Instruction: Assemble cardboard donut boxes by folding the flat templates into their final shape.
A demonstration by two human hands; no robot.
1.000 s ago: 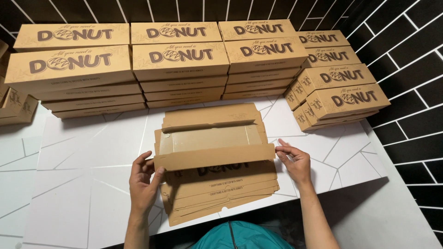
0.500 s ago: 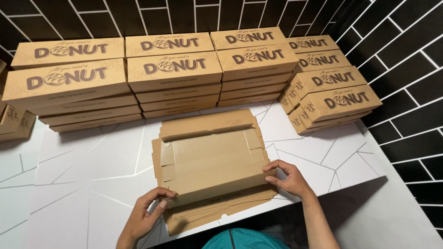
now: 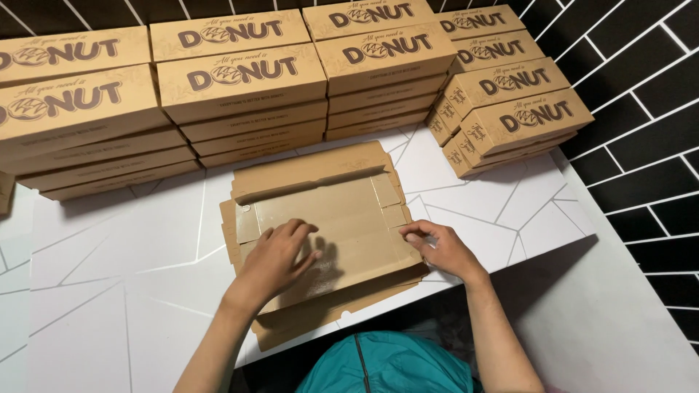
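Observation:
A flat, unfolded brown cardboard box blank [image 3: 342, 211] lies on top of a small pile of similar flat blanks [image 3: 320, 316] at the near edge of the white table [image 3: 109, 284]. My left hand [image 3: 280, 255] presses palm down on the middle of the top blank, fingers spread. At the blank's right edge my right hand [image 3: 437, 247] rests, with its fingertips on a side flap [image 3: 397, 215]. The far flap of the blank is slightly raised.
Stacks of folded brown printed boxes [image 3: 240, 80] line the back of the table, with a slanted stack [image 3: 510, 109] at the right. A black tiled wall [image 3: 641, 109] rises behind and to the right. My teal clothing [image 3: 386, 364] shows below the table edge.
The near flap I held upright a second ago has been folded down flat. My left hand has moved from the blank's near edge onto its middle, and the right hand has shifted to its right edge.

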